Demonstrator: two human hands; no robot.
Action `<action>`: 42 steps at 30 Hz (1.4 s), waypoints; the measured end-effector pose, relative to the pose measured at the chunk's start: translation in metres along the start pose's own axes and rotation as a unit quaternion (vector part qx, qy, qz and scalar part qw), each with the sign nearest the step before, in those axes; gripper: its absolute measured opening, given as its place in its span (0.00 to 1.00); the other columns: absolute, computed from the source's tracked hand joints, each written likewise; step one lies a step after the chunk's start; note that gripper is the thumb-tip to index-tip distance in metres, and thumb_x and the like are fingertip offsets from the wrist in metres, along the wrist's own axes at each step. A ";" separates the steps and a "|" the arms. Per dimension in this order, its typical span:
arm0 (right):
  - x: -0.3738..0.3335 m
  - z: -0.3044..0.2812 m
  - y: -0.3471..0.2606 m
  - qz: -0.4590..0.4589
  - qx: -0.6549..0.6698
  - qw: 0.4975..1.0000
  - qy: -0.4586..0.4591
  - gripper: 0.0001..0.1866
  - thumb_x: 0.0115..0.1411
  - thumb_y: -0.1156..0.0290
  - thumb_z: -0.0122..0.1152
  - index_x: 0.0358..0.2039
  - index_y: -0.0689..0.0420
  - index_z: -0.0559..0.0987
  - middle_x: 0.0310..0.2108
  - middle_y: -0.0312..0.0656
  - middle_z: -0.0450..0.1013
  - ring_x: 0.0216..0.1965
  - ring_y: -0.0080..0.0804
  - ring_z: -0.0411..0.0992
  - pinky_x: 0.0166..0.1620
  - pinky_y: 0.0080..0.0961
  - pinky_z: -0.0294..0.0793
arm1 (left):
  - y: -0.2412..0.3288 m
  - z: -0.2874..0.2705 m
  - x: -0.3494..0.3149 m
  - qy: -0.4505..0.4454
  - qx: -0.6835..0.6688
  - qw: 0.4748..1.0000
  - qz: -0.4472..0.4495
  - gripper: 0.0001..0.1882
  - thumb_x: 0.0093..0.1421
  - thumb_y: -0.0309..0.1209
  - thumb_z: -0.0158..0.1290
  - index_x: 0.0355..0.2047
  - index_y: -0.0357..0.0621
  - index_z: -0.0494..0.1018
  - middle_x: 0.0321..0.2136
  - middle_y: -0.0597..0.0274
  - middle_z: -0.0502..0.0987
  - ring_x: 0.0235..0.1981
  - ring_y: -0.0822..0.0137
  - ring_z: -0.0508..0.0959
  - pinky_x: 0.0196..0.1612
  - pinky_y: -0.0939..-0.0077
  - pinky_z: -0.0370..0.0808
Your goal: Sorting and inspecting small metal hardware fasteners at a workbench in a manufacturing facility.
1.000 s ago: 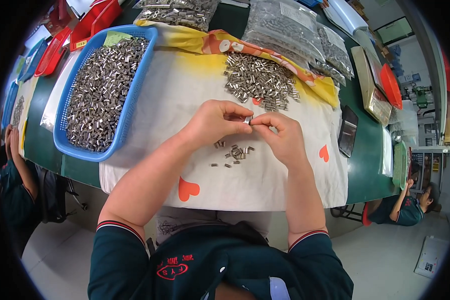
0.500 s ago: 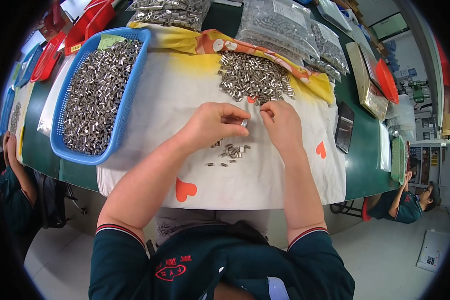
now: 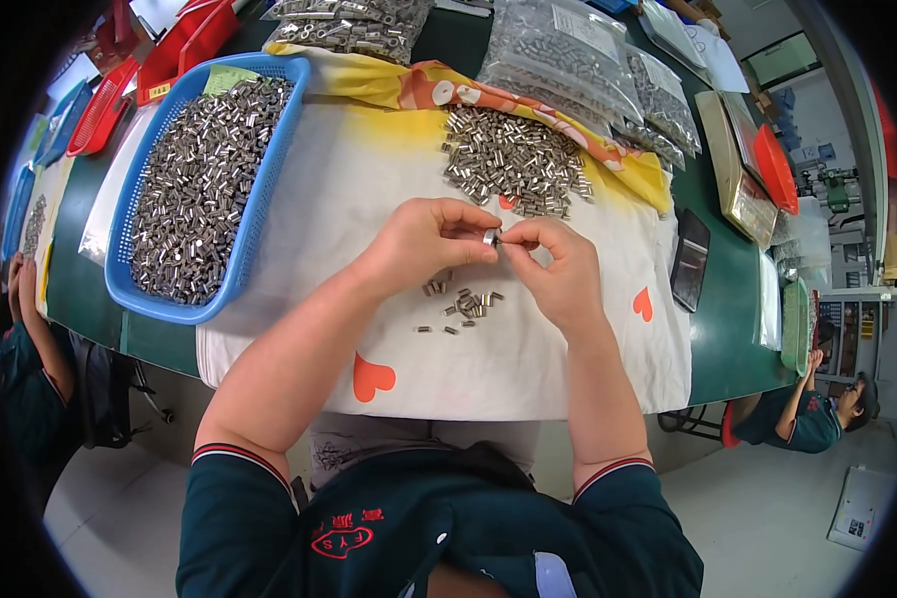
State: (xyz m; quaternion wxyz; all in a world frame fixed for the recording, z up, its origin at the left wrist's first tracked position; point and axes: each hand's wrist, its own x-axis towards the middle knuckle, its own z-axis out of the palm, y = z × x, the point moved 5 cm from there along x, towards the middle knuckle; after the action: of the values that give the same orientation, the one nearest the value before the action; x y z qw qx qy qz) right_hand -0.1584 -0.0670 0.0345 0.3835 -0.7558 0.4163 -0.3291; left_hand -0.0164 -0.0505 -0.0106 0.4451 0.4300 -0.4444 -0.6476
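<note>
My left hand is closed, pinching a small silver metal piece between thumb and fingers. Fingertips of my right hand are pressed together at the right end of that piece; whatever they grip is too small to make out. Below the hands, several short metal cylinders lie loose on the white cloth. Just beyond the hands spreads a large heap of similar cylinders.
A blue plastic basket full of small metal cylinders stands at left. Clear bags of metal parts lie at the back beside a folded yellow cloth edge. A dark phone-like slab rests at right. Other people sit at both sides.
My right hand has moved left and down from the heap's near edge, bringing its fingertips to the metal piece in my left hand. My left hand has barely moved.
</note>
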 end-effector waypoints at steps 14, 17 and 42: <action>-0.003 0.003 -0.014 -0.110 -0.113 0.987 0.042 0.05 0.41 0.81 0.56 0.22 0.59 0.74 0.22 0.39 0.69 0.25 0.34 0.69 0.28 0.26 0.68 | 0.000 -0.001 0.000 0.010 0.026 1.000 -0.010 0.16 0.47 0.23 0.58 0.38 0.35 0.72 0.26 0.65 0.75 0.28 0.80 0.72 0.31 0.87 0.70; -0.005 0.004 -0.015 -0.147 -0.159 0.975 0.052 0.05 0.41 0.81 0.56 0.23 0.60 0.74 0.22 0.40 0.69 0.25 0.34 0.69 0.28 0.26 0.68 | -0.002 0.000 -0.001 0.038 0.074 0.997 -0.010 0.16 0.47 0.24 0.58 0.38 0.36 0.73 0.27 0.66 0.75 0.28 0.80 0.72 0.31 0.86 0.70; 0.020 0.001 0.028 -0.078 -0.315 0.939 0.110 0.05 0.42 0.74 0.59 0.24 0.55 0.76 0.22 0.40 0.69 0.28 0.39 0.67 0.34 0.33 0.66 | -0.001 0.006 -0.001 -0.021 0.062 0.997 -0.034 0.16 0.46 0.24 0.59 0.37 0.35 0.73 0.27 0.66 0.74 0.29 0.79 0.72 0.34 0.86 0.71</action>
State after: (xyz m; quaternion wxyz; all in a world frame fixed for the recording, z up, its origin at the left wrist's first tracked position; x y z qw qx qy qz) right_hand -0.1595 -0.0945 0.0142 0.0504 -0.8272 0.4781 -0.2909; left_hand -0.0225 -0.0477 -0.0103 0.3858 0.4579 -0.4783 -0.6424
